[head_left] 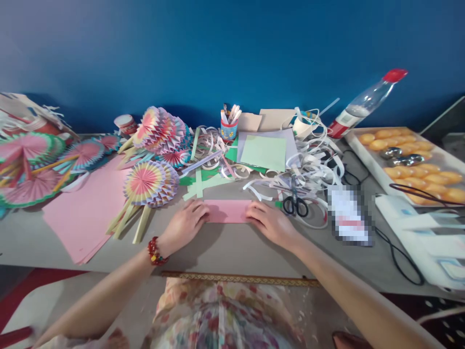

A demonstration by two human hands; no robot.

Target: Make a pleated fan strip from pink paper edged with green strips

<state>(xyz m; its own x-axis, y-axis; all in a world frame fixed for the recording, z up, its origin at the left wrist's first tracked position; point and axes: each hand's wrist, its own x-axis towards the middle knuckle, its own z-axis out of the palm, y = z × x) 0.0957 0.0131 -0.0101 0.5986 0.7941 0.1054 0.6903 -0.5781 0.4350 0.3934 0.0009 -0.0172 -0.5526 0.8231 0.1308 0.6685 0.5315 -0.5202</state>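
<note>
A folded strip of pink paper [229,211] lies flat near the front of the grey table, stretched between my two hands. My left hand [187,220], with a red bead bracelet on its wrist, is closed at the strip's left end. At the right end, my right hand [271,223] has its fingers bent together on the paper; the thumbs are partly hidden. Black-handled scissors [296,205] rest just beyond my right hand. To the left, pleated paper fans [150,184] with yellow handles stand near a stack of pink sheets [87,208].
Curled paper scraps [319,165] spread behind my hands, around pale green sheets [264,152] and a pen cup [228,130]. A red-capped bottle [366,104] leans at the back right. Beside it is a tray [366,167] of orange pieces. The blue wall [232,53] bounds the table.
</note>
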